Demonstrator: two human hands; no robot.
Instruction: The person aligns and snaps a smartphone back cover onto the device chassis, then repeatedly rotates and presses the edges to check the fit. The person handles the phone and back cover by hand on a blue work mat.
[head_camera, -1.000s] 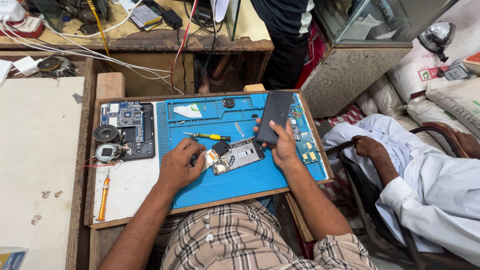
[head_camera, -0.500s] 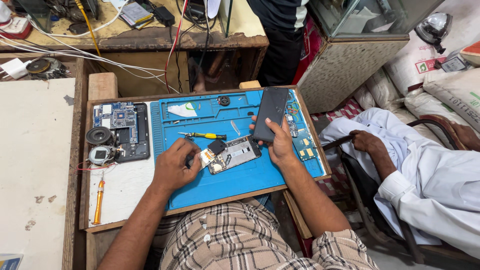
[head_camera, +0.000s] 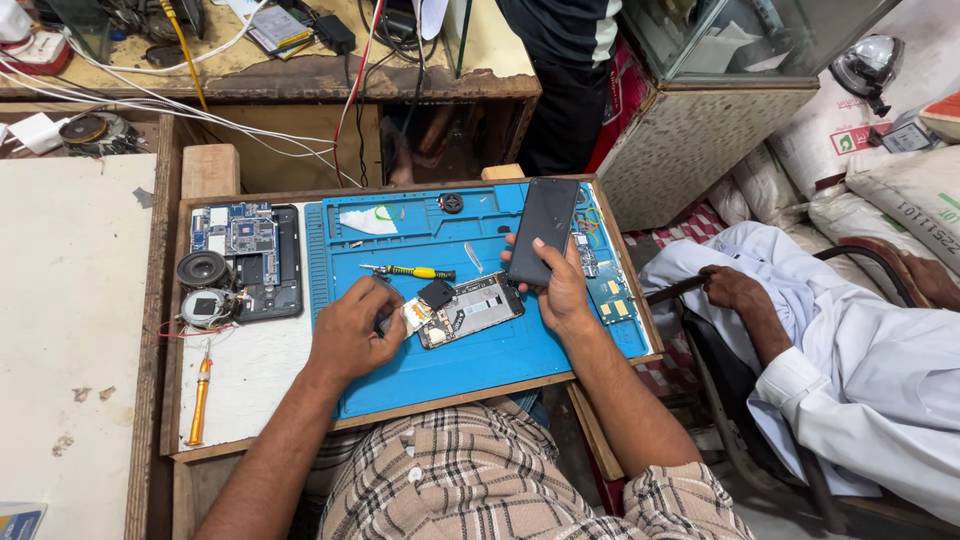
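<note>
Your right hand (head_camera: 562, 288) is closed around one dark phone panel (head_camera: 543, 230), thumb on its left edge and fingers behind it, holding it tilted above the right part of the blue work mat (head_camera: 480, 355). Your left hand (head_camera: 352, 330) is curled, fingers bent, resting on the mat and touching the left end of one opened phone body (head_camera: 468, 310); whether it pinches a tool, I cannot tell. One yellow-handled screwdriver (head_camera: 412, 271) lies on the mat just beyond that hand, and one orange-handled screwdriver (head_camera: 199, 398) lies near the tray's front left corner. One dark tablet chassis (head_camera: 250, 258) with exposed boards sits by the tray's left rear corner, with two round speakers (head_camera: 204, 270) touching its left side. Small circuit boards (head_camera: 606, 290) line the mat's right edge. The mat sits in a wooden tray (head_camera: 212, 172) on your lap. Beyond it stands a worn wooden bench (head_camera: 300, 78) strewn with cables. To your right, one seated person in white (head_camera: 860, 370) rests a hand on a chair arm; another person stands behind the tray.
</note>
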